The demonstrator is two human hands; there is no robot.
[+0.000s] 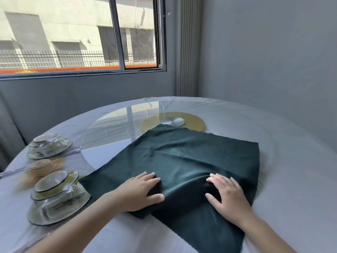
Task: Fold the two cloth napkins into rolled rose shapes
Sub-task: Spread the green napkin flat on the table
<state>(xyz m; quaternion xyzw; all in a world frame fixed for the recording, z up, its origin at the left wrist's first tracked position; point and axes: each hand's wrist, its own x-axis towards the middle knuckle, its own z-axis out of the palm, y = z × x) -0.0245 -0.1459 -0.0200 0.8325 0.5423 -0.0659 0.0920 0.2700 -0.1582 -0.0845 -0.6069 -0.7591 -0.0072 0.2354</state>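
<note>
- A dark green napkin [182,161] lies spread open on the round surface [282,161], which is covered in a pale grey cloth
- The napkin sits as a diamond: its far corner reaches onto the glass turntable [109,130] and overlaps the edge of the gold disc [195,121] at the middle, and its near corner points towards the person
- Its edges are cut in a fine zigzag, and soft creases run across the middle
- The left hand [142,190] rests palm down on the near left part of the napkin, fingers fairly straight and spread, thumb held out to the side; the grip is apart, pressing rather than clasping
- Below that hand a second layer of green shows at the edge, where the cloth is doubled over
- The right hand [228,194] lies palm down on the near right part, fingers stretched forward, thumb apart; its grip is likewise apart and flat on the cloth
- Between the two hands the fabric rises in a low ridge
- To the left, well apart from the green napkin, a beige napkin [42,167] rolled into a spiral rose shape lies on the surface, blurred
- It sits between two stacks of glass dishes: the near stack [56,198] and the far stack [49,145]
- A silver hub [173,122] sits on the gold disc
- A window [73,33] is set in the grey wall beyond
</note>
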